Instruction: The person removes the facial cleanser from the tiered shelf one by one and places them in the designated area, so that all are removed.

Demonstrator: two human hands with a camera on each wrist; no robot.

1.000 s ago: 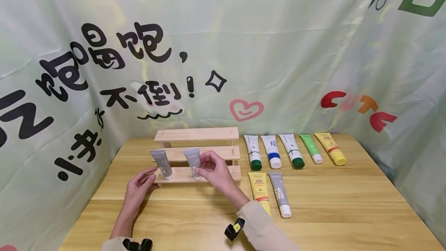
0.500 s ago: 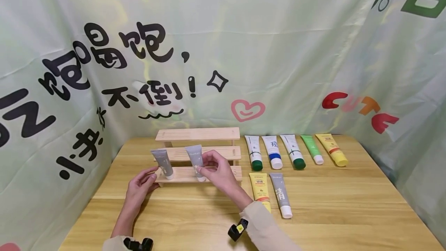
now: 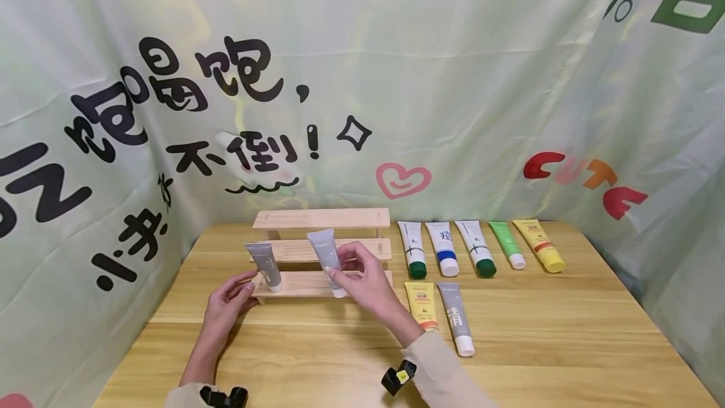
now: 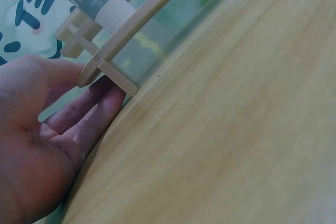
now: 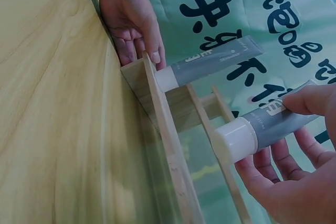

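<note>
My right hand (image 3: 368, 285) pinches a grey squeeze tube (image 3: 324, 250) between thumb and fingers. The tube leans, white cap down, over the right part of the lowest step of a wooden three-step rack (image 3: 308, 282). In the right wrist view the cap (image 5: 234, 141) appears apart from the step. A matching grey tube (image 3: 263, 264) stands cap down at that step's left end, tilted a little. My left hand (image 3: 223, 307) grips this end of the rack; in the left wrist view its fingers (image 4: 100, 108) reach under the step, beside the leg.
Right of the rack, a back row lies on the wooden table (image 3: 538, 326): white tubes (image 3: 443, 244), a green tube (image 3: 506, 243) and a yellow tube (image 3: 538, 243). Nearer lie another yellow tube (image 3: 421, 301), partly behind my right forearm, and a grey tube (image 3: 455, 313). A printed curtain (image 3: 453, 93) hangs behind.
My right hand has shifted the grey tube rightward along the lowest step, and the tube leans more. My left hand and the standing tube stay where they were.
</note>
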